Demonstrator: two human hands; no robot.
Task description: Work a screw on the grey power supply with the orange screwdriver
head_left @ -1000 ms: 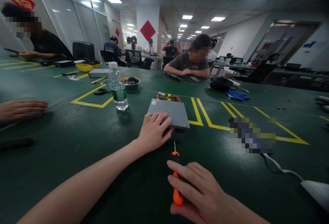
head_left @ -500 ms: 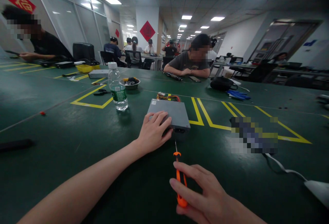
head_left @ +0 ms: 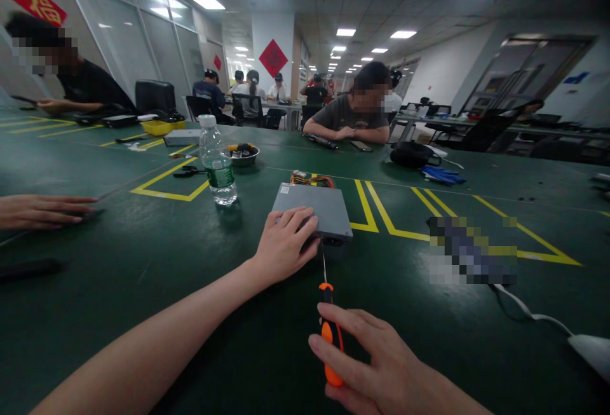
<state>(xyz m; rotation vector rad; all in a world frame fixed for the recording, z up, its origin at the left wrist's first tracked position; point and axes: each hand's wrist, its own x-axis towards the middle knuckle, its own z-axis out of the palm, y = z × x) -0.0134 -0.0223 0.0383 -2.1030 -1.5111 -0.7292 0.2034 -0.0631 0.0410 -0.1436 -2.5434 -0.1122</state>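
A flat grey metal box (head_left: pixel 318 206) with coloured wires at its far end lies on the green table (head_left: pixel 143 256). My left hand (head_left: pixel 284 243) rests on its near left corner, fingers curled over the lid. My right hand (head_left: pixel 376 358) is wrapped round the orange and black handle of a screwdriver (head_left: pixel 328 329). The thin shaft points away from me and its tip meets the near side of the box.
A water bottle (head_left: pixel 217 161) stands left of the box, a metal bowl (head_left: pixel 244 155) behind it. Another person's hand (head_left: pixel 40 210) lies flat on the table at the left edge. A white cable device (head_left: pixel 588 348) sits at right. Several people sit at the far side.
The screwdriver tip has moved up against the box's near side. Another person's hand, gone half a second ago, is back on the table at the left.
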